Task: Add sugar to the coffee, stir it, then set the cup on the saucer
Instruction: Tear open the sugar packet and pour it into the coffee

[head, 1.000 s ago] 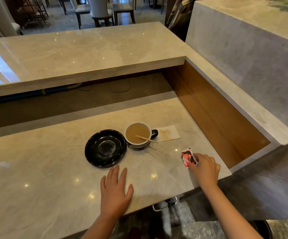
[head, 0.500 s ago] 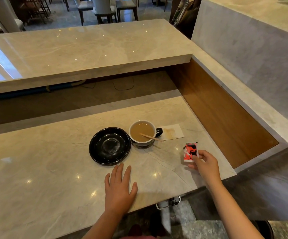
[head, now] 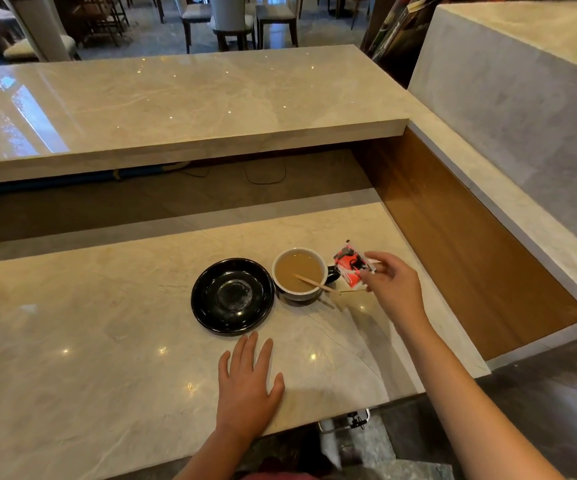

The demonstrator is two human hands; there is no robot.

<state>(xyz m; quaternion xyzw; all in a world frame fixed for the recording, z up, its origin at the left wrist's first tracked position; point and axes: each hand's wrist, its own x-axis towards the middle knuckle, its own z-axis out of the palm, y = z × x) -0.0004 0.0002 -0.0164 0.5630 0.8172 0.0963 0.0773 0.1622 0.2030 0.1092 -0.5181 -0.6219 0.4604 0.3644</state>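
A cup with a white inside and a black handle holds light brown coffee on the marble counter. A wooden stirrer leans in it, its end over the right rim. Just left of the cup sits an empty black saucer. My right hand pinches a red, black and white sugar packet, held in the air just right of the cup and above its handle. My left hand lies flat on the counter, fingers apart, in front of the saucer.
A raised marble shelf runs across behind the counter, over a dark recess with cables. A wooden panel and a marble ledge close the right side. Chairs stand on the floor beyond. The counter's front edge is near my left wrist.
My right hand lifted the sugar packet off the counter near the right edge and carried it up and left beside the cup. My left hand stayed flat.
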